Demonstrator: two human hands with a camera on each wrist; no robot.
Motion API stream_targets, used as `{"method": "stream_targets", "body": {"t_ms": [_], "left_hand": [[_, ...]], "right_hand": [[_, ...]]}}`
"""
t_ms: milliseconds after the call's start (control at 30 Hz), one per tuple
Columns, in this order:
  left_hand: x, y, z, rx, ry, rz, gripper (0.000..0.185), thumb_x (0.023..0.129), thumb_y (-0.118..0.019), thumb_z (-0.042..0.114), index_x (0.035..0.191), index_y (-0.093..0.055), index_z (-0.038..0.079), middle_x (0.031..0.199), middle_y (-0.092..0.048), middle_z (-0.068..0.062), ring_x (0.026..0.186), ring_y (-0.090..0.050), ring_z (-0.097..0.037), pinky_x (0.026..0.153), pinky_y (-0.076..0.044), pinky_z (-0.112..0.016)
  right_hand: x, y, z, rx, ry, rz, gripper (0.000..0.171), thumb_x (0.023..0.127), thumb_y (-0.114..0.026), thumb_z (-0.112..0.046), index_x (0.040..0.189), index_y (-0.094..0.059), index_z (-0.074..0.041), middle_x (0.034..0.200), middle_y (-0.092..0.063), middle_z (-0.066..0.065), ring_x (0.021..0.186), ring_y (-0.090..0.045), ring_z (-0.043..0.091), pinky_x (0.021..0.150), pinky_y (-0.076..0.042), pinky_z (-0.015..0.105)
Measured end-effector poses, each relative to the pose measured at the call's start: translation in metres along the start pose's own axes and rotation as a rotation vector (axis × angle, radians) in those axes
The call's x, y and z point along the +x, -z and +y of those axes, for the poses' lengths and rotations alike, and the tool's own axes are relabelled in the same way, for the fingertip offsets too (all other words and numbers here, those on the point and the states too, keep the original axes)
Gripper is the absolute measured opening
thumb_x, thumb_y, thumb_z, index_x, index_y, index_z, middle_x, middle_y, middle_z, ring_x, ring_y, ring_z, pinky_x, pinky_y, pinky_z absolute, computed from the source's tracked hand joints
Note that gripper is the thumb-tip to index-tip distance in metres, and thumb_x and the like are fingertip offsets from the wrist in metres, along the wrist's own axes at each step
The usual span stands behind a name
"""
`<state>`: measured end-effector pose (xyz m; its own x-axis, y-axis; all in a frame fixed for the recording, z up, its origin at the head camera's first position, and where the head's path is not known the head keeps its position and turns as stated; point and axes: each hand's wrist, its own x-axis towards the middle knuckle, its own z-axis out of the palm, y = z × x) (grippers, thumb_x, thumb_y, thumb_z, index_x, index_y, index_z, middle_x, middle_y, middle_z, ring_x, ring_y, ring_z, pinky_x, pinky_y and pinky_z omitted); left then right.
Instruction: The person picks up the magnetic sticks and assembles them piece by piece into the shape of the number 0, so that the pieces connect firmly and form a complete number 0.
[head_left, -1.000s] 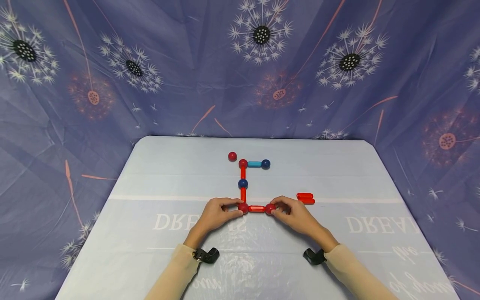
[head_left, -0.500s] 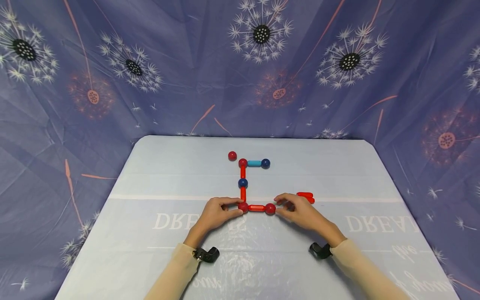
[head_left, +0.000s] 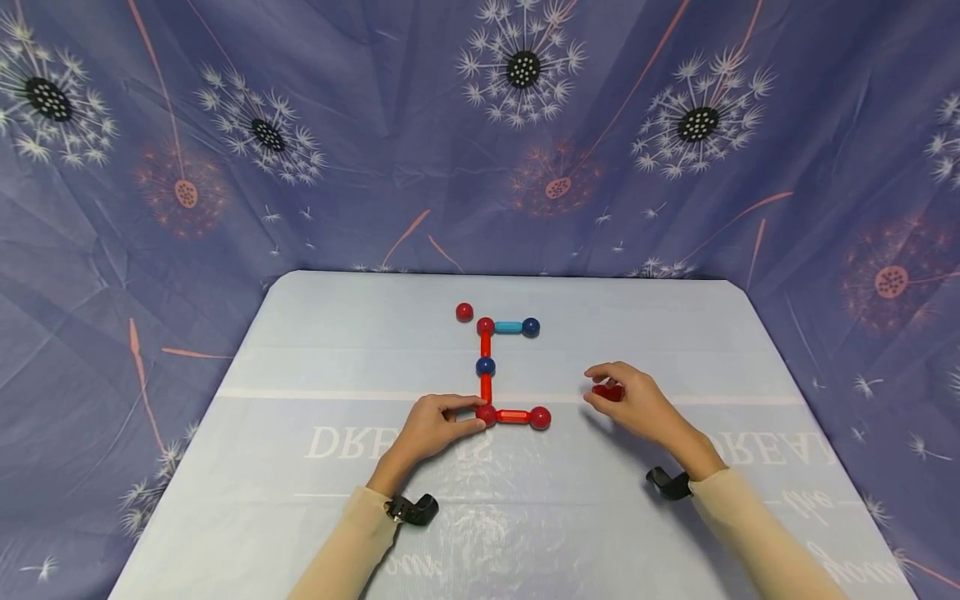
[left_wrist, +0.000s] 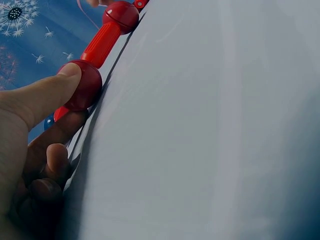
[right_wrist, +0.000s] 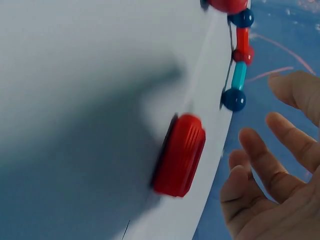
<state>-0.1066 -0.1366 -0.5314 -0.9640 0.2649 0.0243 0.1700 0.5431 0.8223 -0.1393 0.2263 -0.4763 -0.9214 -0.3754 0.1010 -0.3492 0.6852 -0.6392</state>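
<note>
My left hand [head_left: 435, 429] pinches the red ball [head_left: 486, 415] at the lower left corner of a ball-and-rod shape, thumb and finger on either side of it in the left wrist view. A red rod [head_left: 513, 416] runs right from that ball to another red ball [head_left: 540, 417]. Upward, red rods [head_left: 486, 387] and a blue ball [head_left: 486, 367] lead to a top red ball [head_left: 485, 327], where a light blue rod [head_left: 508, 327] ends in a dark blue ball [head_left: 531, 327]. My right hand [head_left: 630, 402], fingers spread, hovers over loose red rods [right_wrist: 180, 155], partly hidden in the head view.
A loose red ball [head_left: 464, 312] lies just left of the shape's top. The white table [head_left: 337, 333] carries printed lettering, and a blue dandelion-patterned cloth [head_left: 412, 125] hangs behind it. Each wrist wears a black camera [head_left: 412, 510].
My right hand has let go of the right-hand red ball and moved right and away from me, over the loose red rods. The left hand keeps its pinch in the same place.
</note>
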Motion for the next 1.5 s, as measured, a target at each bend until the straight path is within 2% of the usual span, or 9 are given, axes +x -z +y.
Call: {"method": "stream_targets", "body": {"t_ms": [267,433,733,900,1033,1233,1500], "left_hand": [[-0.001,0.000,0.002,-0.004,0.010,0.001,0.034,0.085,-0.085,0.036,0.117,-0.080,0.028,0.064,-0.051,0.008,0.055,-0.043,-0.004,0.052,-0.033,-0.021],[0.000,0.000,0.001,-0.003,0.014,0.001,0.034,0.085,-0.085,0.037,0.117,-0.080,0.028,0.064,-0.052,0.009,0.055,-0.043,-0.004,0.052,-0.032,-0.021],[0.000,-0.001,0.000,-0.003,0.021,0.002,0.034,0.084,-0.086,0.036,0.117,-0.080,0.029,0.063,-0.050,0.009,0.055,-0.042,-0.004,0.052,-0.031,-0.021],[-0.001,-0.001,0.001,-0.004,0.027,0.005,0.034,0.084,-0.086,0.036,0.117,-0.080,0.029,0.063,-0.050,0.009,0.055,-0.042,-0.004,0.052,-0.032,-0.021],[0.000,-0.001,0.001,-0.004,0.027,0.007,0.033,0.085,-0.086,0.035,0.116,-0.080,0.029,0.063,-0.051,0.009,0.055,-0.042,-0.004,0.052,-0.032,-0.021],[0.000,-0.001,0.001,-0.004,0.022,0.008,0.032,0.084,-0.086,0.034,0.116,-0.080,0.029,0.065,-0.053,0.009,0.055,-0.043,-0.003,0.052,-0.032,-0.021],[-0.001,-0.001,0.001,-0.004,0.002,0.012,0.033,0.084,-0.086,0.034,0.116,-0.080,0.027,0.067,-0.054,0.009,0.055,-0.043,-0.003,0.052,-0.033,-0.020]], "right_hand": [[0.000,0.005,0.017,-0.038,-0.027,-0.007,0.034,0.091,-0.079,-0.015,0.122,-0.071,-0.004,0.115,-0.071,0.012,0.098,-0.064,0.027,0.078,-0.054,0.042],[0.000,0.005,0.027,-0.065,-0.068,-0.021,0.030,0.092,-0.077,-0.013,0.121,-0.071,-0.005,0.116,-0.070,0.013,0.097,-0.063,0.027,0.077,-0.053,0.038],[0.007,0.003,0.036,-0.087,-0.084,-0.023,0.026,0.092,-0.076,-0.012,0.117,-0.072,-0.003,0.110,-0.069,0.015,0.092,-0.063,0.025,0.075,-0.054,0.037],[0.015,0.004,0.039,-0.092,-0.104,-0.057,0.023,0.092,-0.077,-0.013,0.114,-0.074,-0.006,0.107,-0.071,0.012,0.090,-0.063,0.023,0.081,-0.052,0.041],[0.021,0.005,0.041,-0.078,-0.097,-0.089,0.019,0.093,-0.076,-0.013,0.111,-0.075,-0.008,0.102,-0.073,0.006,0.088,-0.063,0.019,0.082,-0.052,0.041],[0.027,0.006,0.041,-0.085,-0.081,-0.149,0.019,0.095,-0.073,-0.013,0.113,-0.074,-0.008,0.100,-0.072,0.005,0.083,-0.059,0.016,0.076,-0.051,0.035],[0.035,0.003,0.037,-0.122,-0.038,-0.131,0.022,0.096,-0.071,-0.015,0.117,-0.073,-0.009,0.102,-0.071,0.005,0.086,-0.060,0.017,0.080,-0.052,0.039]]}}
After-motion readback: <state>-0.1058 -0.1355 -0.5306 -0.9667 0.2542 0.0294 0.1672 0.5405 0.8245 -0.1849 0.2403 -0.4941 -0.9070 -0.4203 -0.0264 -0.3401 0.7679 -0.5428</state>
